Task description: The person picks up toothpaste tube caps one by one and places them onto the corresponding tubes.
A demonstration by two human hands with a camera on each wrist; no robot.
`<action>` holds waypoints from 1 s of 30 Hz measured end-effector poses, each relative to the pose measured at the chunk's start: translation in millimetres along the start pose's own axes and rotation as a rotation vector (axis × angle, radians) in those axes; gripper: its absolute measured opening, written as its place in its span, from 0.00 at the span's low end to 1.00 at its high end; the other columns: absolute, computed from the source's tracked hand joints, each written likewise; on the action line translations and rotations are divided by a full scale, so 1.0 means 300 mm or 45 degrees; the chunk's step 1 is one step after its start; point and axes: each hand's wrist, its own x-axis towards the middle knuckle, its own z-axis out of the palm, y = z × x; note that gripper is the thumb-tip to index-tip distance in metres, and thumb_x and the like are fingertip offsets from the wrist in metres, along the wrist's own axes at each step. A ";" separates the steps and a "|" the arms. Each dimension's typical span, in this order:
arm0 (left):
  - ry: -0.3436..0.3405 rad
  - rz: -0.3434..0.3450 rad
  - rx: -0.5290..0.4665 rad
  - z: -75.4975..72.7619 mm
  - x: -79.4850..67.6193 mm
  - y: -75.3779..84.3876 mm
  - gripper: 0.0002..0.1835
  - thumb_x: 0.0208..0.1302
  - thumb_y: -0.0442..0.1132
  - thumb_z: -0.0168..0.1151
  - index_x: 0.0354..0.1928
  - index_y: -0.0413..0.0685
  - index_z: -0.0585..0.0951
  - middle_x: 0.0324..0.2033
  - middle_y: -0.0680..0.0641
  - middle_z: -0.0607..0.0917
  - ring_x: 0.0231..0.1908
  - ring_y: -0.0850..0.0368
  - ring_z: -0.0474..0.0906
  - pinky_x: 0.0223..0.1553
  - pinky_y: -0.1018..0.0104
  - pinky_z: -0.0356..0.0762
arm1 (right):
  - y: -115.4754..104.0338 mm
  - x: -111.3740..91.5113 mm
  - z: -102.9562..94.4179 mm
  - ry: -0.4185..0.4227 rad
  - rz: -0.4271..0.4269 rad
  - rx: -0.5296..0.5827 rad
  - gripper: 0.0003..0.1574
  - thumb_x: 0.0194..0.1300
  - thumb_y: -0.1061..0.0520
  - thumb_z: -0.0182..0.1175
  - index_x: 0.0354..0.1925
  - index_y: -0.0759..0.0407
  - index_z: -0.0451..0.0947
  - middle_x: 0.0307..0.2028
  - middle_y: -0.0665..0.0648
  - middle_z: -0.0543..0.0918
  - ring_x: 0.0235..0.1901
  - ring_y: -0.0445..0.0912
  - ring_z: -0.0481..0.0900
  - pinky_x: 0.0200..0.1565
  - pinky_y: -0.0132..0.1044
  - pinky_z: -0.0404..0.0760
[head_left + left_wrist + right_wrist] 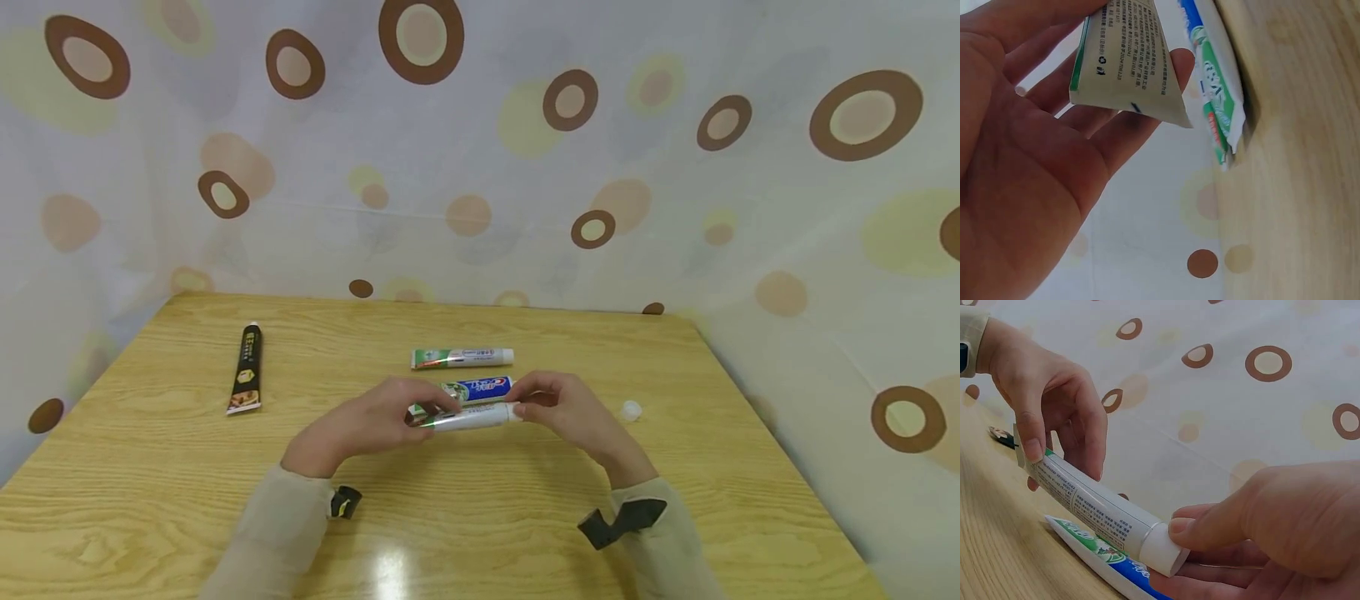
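Note:
A white and green toothpaste tube (472, 417) is held level between both hands, above the table's middle. My left hand (378, 417) grips it near its flat crimped end, thumb on one side and fingers on the other. At the other end, my right hand (561, 410) pinches the white cap (1163, 550) between thumb and fingers. Just behind lies a blue and green toothpaste tube (486, 388), partly hidden by the held tube and left fingers. Small print covers the side of the held tube (1132, 56) facing the left wrist camera.
Farther back lies another white and green toothpaste tube (465, 358). A black toothpaste tube (246, 371) is at the left of the wooden table (465, 533). Right of my right hand sits a small round white piece (631, 411). A patterned curtain (480, 167) stands behind the table.

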 end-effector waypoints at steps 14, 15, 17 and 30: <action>-0.060 -0.070 0.205 0.056 0.032 -0.034 0.18 0.61 0.30 0.68 0.53 0.49 0.83 0.50 0.50 0.85 0.49 0.57 0.79 0.55 0.57 0.77 | 0.045 0.013 0.011 -0.147 -0.029 -0.156 0.11 0.68 0.67 0.58 0.48 0.62 0.80 0.50 0.61 0.82 0.49 0.51 0.80 0.52 0.40 0.81; -0.059 -0.076 0.209 0.061 0.034 -0.036 0.18 0.60 0.30 0.68 0.53 0.49 0.83 0.50 0.50 0.85 0.49 0.57 0.79 0.56 0.57 0.77 | 0.047 0.014 0.013 -0.146 -0.030 -0.157 0.11 0.67 0.67 0.58 0.48 0.63 0.80 0.49 0.61 0.83 0.49 0.51 0.80 0.52 0.40 0.81; -0.063 -0.098 0.211 0.068 0.038 -0.036 0.18 0.59 0.30 0.69 0.53 0.48 0.83 0.49 0.50 0.85 0.48 0.58 0.78 0.55 0.57 0.77 | 0.050 0.016 0.017 -0.147 -0.038 -0.169 0.11 0.67 0.68 0.58 0.47 0.64 0.80 0.49 0.61 0.83 0.49 0.51 0.80 0.52 0.39 0.81; -0.096 -0.264 0.283 0.097 0.044 -0.039 0.21 0.57 0.33 0.72 0.54 0.52 0.82 0.46 0.54 0.83 0.44 0.60 0.75 0.55 0.59 0.77 | 0.042 0.017 0.045 -0.281 -0.005 -0.338 0.11 0.70 0.62 0.58 0.50 0.59 0.79 0.49 0.55 0.84 0.54 0.51 0.80 0.60 0.52 0.76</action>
